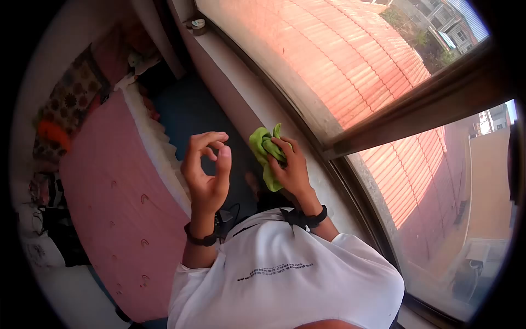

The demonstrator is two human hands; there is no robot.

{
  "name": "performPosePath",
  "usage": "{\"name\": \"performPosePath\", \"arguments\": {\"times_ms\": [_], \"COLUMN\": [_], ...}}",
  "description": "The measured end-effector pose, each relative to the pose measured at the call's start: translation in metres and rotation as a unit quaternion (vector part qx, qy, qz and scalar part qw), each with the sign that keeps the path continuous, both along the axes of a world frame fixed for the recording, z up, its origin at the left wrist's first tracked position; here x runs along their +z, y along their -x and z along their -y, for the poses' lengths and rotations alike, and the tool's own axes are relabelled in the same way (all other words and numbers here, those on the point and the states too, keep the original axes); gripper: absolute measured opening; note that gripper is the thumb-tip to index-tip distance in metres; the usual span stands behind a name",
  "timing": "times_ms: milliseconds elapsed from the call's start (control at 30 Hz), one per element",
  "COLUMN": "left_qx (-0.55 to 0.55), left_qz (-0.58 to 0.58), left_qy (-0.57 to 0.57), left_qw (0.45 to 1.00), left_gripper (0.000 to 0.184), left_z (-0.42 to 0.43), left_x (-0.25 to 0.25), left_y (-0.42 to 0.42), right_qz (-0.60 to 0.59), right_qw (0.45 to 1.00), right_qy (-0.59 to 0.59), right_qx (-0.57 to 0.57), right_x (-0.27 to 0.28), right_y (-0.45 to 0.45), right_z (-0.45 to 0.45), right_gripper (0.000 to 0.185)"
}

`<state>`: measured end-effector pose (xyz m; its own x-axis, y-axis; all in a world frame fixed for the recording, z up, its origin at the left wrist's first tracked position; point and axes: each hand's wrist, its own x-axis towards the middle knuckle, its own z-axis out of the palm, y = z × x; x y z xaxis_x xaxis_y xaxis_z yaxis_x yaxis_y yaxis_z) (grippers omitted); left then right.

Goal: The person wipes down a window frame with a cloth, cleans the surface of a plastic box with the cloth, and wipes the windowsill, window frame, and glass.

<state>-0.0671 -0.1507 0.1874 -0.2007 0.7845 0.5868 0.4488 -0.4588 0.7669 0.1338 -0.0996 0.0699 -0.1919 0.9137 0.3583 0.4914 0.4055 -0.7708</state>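
Note:
My right hand [294, 167] grips a crumpled green cloth [264, 143], its fingers and thumb pressed into the folds. Part of the cloth hangs down below the thumb. Hand and cloth are close to the pale window sill [241, 90]; whether they touch it I cannot tell. My left hand [207, 172] is raised over the dark blue floor with nothing in it. Its fingers are curved, and a gap shows between them and the thumb. Black bands circle both wrists.
A large window with a dark frame [416, 109] runs along the right. On the left stands a bed with a pink sheet [131, 208]. A small round container [198, 24] sits at the sill's far end. An orange item [53, 135] lies beyond the bed.

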Motion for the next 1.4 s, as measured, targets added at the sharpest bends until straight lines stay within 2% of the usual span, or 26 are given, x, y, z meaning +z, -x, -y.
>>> {"name": "performPosePath", "arguments": {"times_ms": [33, 67, 100, 167, 233, 267, 367, 467, 600, 700, 767, 833, 900, 967, 1067, 1133, 1167, 1233, 1267, 1333, 1367, 1400], "left_qx": [-0.021, -0.055, -0.076, -0.118, -0.120, -0.127, -0.068, -0.044, -0.024, -0.054, -0.100, -0.194, -0.248, -0.346, -0.355, -0.366, -0.362, -0.275, -0.270, -0.129, -0.124, -0.104], "left_qz": [-0.042, -0.067, -0.129, -0.110, -0.063, -0.033, -0.056, -0.041, -0.033, -0.014, -0.098, -0.067, -0.155, -0.151, -0.124, -0.167, -0.162, -0.144, -0.140, -0.020, -0.016, 0.159], "left_qy": [0.077, 0.172, 0.179, 0.151, 0.195, 0.213, 0.208, 0.211, 0.211, 0.215, 0.269, 0.350, 0.330, 0.358, 0.331, 0.396, 0.398, 0.331, 0.332, 0.328, 0.335, 0.348], "left_qw": [0.996, 0.981, 0.972, 0.975, 0.971, 0.968, 0.974, 0.976, 0.977, 0.975, 0.953, 0.914, 0.898, 0.854, 0.866, 0.825, 0.827, 0.891, 0.893, 0.936, 0.934, 0.918], "left_gripper": [0.040, 0.055, 0.068, 0.070, 0.069, 0.069, 0.063, 0.059, 0.054, 0.055, 0.059, 0.065, 0.060, 0.056, 0.046, 0.046, 0.046, 0.041, 0.041, 0.043, 0.043, 0.045], "left_z": [-0.021, -0.042, -0.055, -0.077, -0.102, -0.113, -0.117, -0.187, -0.233, -0.273, -0.301, -0.321, -0.334, -0.339, -0.358, -0.375, -0.380, -0.406, -0.419, -0.441, -0.450, -0.464], "left_x": [-0.052, -0.082, -0.107, -0.150, -0.184, -0.179, -0.190, -0.204, -0.219, -0.213, -0.190, -0.168, -0.175, -0.156, -0.148, -0.138, -0.147, -0.182, -0.194, -0.215, -0.222, -0.233], "left_y": [-0.003, -0.004, -0.007, -0.023, -0.016, -0.016, -0.013, 0.026, 0.071, 0.106, 0.136, 0.155, 0.175, 0.206, 0.279, 0.338, 0.357, 0.421, 0.443, 0.495, 0.517, 0.555], "right_qz": [-0.020, 0.005, 0.037, 0.064, 0.096, 0.094, 0.091, 0.096, 0.145, 0.178, 0.208, 0.290, 0.336, 0.353, 0.364, 0.388, 0.392, 0.460, 0.463, 0.398, 0.399, 0.335], "right_qw": [1.000, 1.000, 0.999, 0.997, 0.995, 0.996, 0.993, 0.994, 0.988, 0.984, 0.977, 0.952, 0.924, 0.916, 0.906, 0.886, 0.884, 0.844, 0.843, 0.883, 0.881, 0.906], "right_qy": [-0.018, -0.030, -0.030, -0.044, 0.011, -0.001, -0.061, -0.031, -0.034, 0.003, 0.015, 0.089, 0.174, 0.186, 0.216, 0.255, 0.254, 0.274, 0.272, 0.211, 0.216, 0.156], "right_qx": [0.002, -0.007, -0.011, -0.004, -0.004, 0.000, -0.052, -0.030, -0.027, -0.030, -0.035, -0.052, -0.053, -0.033, -0.009, 0.006, 0.012, 0.022, 0.027, 0.130, 0.138, 0.204], "right_x": [-0.009, -0.001, 0.003, 0.006, -0.014, -0.013, -0.032, -0.045, -0.055, -0.049, -0.032, -0.007, 0.012, 0.013, 0.042, 0.044, 0.047, 0.054, 0.063, 0.079, 0.068, 0.039], "right_y": [0.003, 0.007, 0.011, 0.017, 0.047, 0.053, 0.070, 0.117, 0.163, 0.189, 0.212, 0.222, 0.229, 0.237, 0.292, 0.339, 0.356, 0.422, 0.446, 0.504, 0.525, 0.560], "right_z": [-0.011, -0.024, -0.027, -0.042, -0.076, -0.085, -0.088, -0.147, -0.197, -0.240, -0.266, -0.276, -0.284, -0.287, -0.290, -0.308, -0.315, -0.344, -0.356, -0.388, -0.408, -0.440], "right_gripper": [0.045, 0.046, 0.047, 0.049, 0.049, 0.049, 0.052, 0.055, 0.056, 0.053, 0.052, 0.051, 0.046, 0.043, 0.045, 0.048, 0.048, 0.050, 0.050, 0.035, 0.035, 0.028]}}
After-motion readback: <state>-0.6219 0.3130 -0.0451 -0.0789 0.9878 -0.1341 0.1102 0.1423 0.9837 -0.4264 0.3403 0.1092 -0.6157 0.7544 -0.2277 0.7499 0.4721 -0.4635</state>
